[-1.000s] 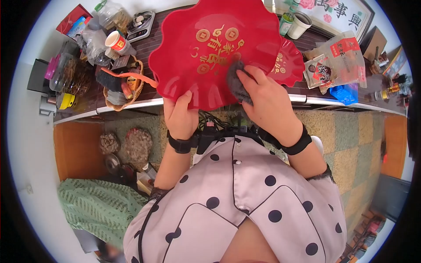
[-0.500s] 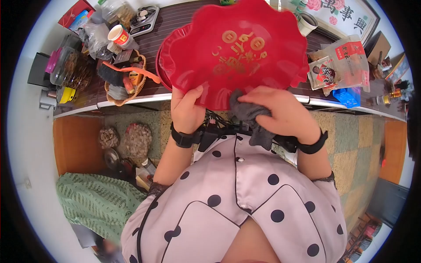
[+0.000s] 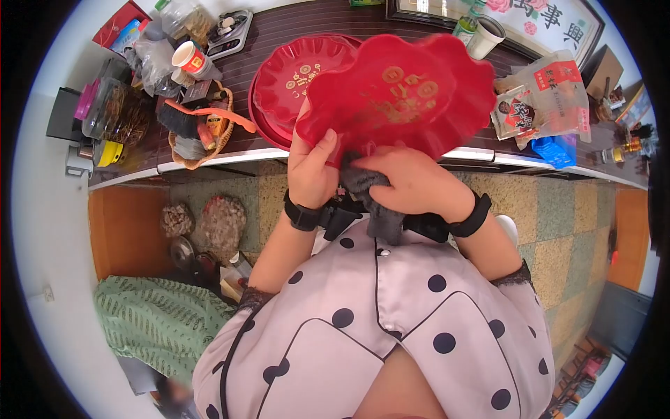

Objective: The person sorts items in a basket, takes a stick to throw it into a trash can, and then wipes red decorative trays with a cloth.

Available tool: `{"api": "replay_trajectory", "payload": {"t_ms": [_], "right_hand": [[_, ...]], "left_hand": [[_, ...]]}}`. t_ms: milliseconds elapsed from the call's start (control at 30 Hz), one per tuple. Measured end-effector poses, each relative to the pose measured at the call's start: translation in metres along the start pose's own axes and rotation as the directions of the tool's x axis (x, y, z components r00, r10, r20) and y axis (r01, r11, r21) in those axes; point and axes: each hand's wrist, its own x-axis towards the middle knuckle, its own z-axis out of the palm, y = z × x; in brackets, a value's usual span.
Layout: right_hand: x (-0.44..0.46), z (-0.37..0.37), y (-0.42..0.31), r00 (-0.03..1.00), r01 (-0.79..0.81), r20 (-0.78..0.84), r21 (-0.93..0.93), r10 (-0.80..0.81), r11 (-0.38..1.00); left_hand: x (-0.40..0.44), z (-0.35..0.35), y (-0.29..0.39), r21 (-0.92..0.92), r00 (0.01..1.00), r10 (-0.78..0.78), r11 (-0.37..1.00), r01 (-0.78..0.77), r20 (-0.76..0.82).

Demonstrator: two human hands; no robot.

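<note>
A red plate with a wavy rim and gold print is held up, tilted, above the counter's front edge. My left hand grips its near left rim, with the thumb on the upper face. In my right hand is a dark grey cloth, pressed against the near rim of the plate. Part of the cloth is bunched under the fingers and the rest hangs down. Behind the held plate, to the left, another scalloped red plate lies on the counter, stacked on a red round piece.
On the dark counter at left are a wicker basket with a brush, a paper cup and a scale. Food packets, a blue packet and a white cup stand at right.
The held plate has come lower and tilted more, uncovering the stacked plate behind it. My right hand and the cloth have shifted left along the rim; my left hand has moved slightly right.
</note>
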Motion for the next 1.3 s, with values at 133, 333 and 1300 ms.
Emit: {"api": "replay_trajectory", "payload": {"t_ms": [133, 333, 1300], "right_hand": [[-0.005, -0.011, -0.004, 0.999, 0.042, -0.015, 0.038, -0.042, 0.998], [-0.031, -0.058, -0.013, 0.971, 0.134, -0.221, 0.2, -0.088, 0.971], [0.002, -0.016, -0.029, 0.969, 0.09, -0.217, -0.122, -0.115, 0.988]], "left_hand": [[0.005, 0.002, 0.006, -0.008, 1.0, -0.028, 1.0, 0.028, 0.007], [0.013, -0.003, 0.019, -0.112, 0.999, -0.011, 0.994, 0.016, 0.043], [-0.003, -0.022, -0.02, -0.174, 0.904, -0.412, 0.888, 0.426, 0.109]]}}
